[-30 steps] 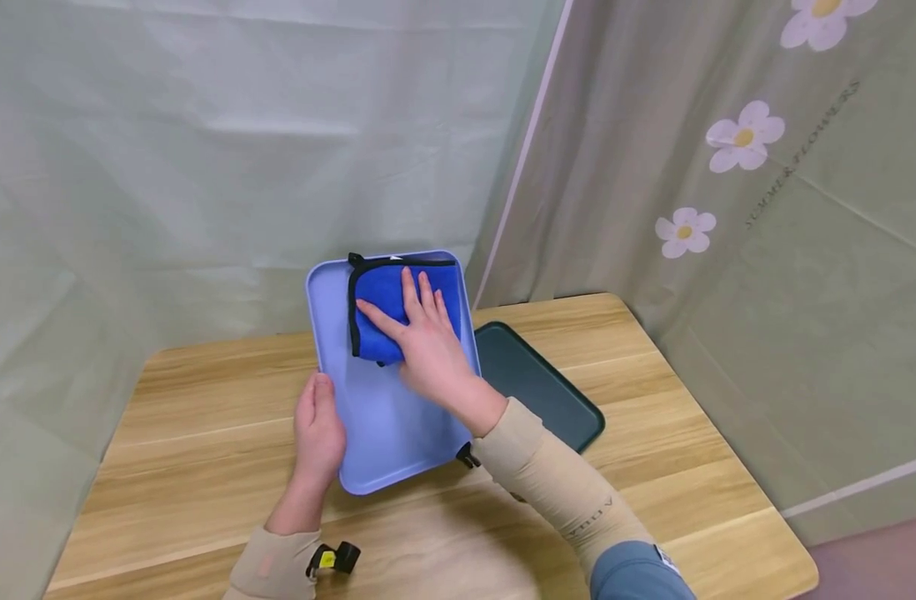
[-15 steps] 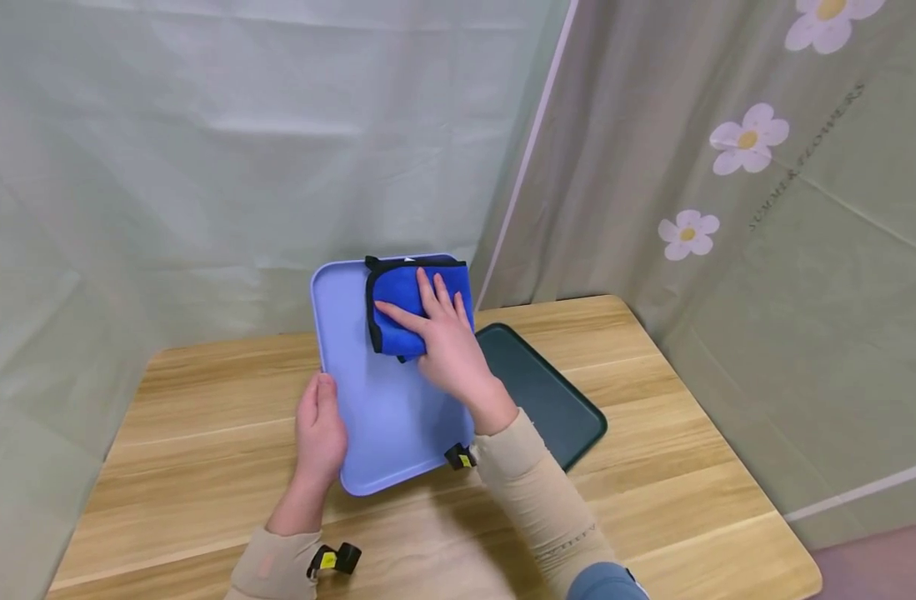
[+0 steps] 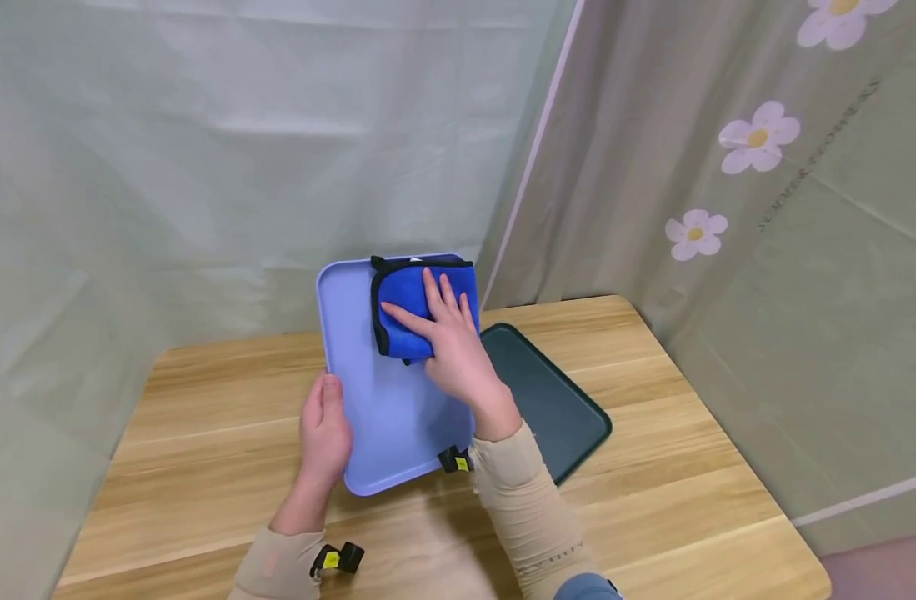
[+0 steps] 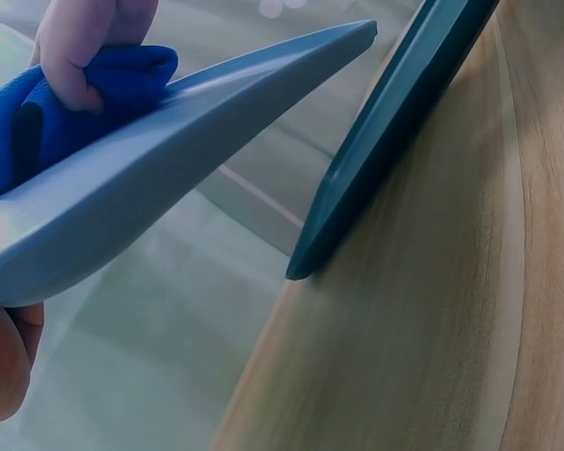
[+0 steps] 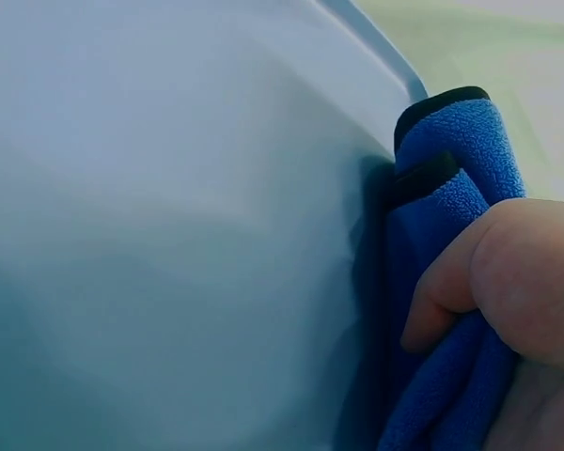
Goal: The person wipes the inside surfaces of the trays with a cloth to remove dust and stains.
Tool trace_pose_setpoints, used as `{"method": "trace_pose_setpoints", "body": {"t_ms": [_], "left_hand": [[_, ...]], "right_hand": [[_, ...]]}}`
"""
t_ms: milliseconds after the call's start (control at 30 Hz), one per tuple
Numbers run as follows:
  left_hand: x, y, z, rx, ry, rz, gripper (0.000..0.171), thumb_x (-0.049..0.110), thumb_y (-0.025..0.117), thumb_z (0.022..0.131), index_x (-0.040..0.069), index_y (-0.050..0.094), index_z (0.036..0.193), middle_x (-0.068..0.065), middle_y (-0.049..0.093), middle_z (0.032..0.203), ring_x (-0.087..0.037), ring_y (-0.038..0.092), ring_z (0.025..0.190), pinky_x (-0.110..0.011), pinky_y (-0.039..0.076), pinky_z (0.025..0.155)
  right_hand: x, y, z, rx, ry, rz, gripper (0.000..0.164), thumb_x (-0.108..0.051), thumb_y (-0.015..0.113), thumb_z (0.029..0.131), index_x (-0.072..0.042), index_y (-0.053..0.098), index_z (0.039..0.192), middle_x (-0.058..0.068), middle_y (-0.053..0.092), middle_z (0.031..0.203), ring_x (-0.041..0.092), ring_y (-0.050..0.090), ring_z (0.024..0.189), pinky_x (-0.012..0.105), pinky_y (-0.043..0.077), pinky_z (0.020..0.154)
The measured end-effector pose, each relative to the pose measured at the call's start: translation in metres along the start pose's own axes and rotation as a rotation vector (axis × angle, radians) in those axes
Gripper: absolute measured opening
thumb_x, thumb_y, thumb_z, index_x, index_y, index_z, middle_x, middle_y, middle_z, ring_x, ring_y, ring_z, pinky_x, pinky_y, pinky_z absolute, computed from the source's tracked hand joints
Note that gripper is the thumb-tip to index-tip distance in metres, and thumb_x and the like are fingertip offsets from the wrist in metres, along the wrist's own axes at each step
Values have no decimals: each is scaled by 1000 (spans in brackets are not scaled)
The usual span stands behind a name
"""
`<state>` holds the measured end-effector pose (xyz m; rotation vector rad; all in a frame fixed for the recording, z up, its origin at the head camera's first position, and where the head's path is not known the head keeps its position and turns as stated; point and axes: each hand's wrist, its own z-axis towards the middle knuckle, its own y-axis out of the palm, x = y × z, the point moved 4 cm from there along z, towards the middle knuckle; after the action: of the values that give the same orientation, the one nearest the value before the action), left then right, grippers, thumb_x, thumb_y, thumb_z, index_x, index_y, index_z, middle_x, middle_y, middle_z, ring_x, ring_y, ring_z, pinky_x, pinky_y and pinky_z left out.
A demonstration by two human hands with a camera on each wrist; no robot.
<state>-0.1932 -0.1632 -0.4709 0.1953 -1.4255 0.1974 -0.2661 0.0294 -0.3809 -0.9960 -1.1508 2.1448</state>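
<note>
Left hand [image 3: 326, 429]: grasps the long edge of the blue tray nearest it, thumb along the rim, fingers underneath.
Right hand [image 3: 456, 350]: fingers spread, laid over the cloth and pressing it to the tray; they are not wrapped around it.
Cloth [image 3: 405, 292]: bright blue, folded, trimmed in black; under the right hand, against the far part of the blue tray, on the side away from the left hand.
Blue tray [image 3: 382, 417]: pale blue with rounded corners; lifted off the desk and tilted, it reaches from the left hand to beneath the right.
Green tray [image 3: 555, 408]: dark, lying on the desk to the right of the right hand, partly hidden by that forearm.
Desk [image 3: 675, 475]: wood-grained, below both hands.
Curtain [image 3: 615, 167]: grey-green with white flowers, beyond the right hand and to its right.
</note>
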Motion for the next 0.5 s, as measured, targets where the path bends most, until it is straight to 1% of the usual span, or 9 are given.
{"method": "trace_pose_setpoints", "body": {"t_ms": [67,167,233,333,500], "left_hand": [[0,0,0,12,1,-1,61,38,30,119,-4,39,162,-26,48,156,-35,46,142,-52,33,123],[1,-1,-1,23,9,10,60,38,30,119,-3,42,160,-25,53,150,-30,50,134,-40,39,117],[1,-2,0,18,17,17,59,39,29,119,-2,42,160,-23,54,148,-26,52,131,-33,41,112],[2,-2,0,9,29,20,59,39,28,119,0,43,160,-21,55,148,-22,53,128,-28,43,109],[2,-2,-1,6,44,24,58,36,28,119,-1,42,161,-25,55,147,-18,55,126,-24,43,105]], "right_hand": [[-1,-1,1,1,-7,3,105,24,62,79,-40,49,160,9,-3,179,31,-10,163,57,-3,129],[-3,-2,2,7,-7,2,104,24,63,79,-40,50,160,9,-3,179,32,-10,163,57,-3,129],[-5,-2,2,7,-4,0,104,24,63,80,-40,49,160,9,-3,179,32,-10,163,56,-4,129],[-7,-2,2,8,2,-5,103,23,64,80,-40,49,160,11,-3,178,34,-10,163,57,-4,129],[-12,1,-1,3,23,-1,103,22,65,81,-40,47,162,12,-4,178,37,-9,162,59,-1,129]]}}
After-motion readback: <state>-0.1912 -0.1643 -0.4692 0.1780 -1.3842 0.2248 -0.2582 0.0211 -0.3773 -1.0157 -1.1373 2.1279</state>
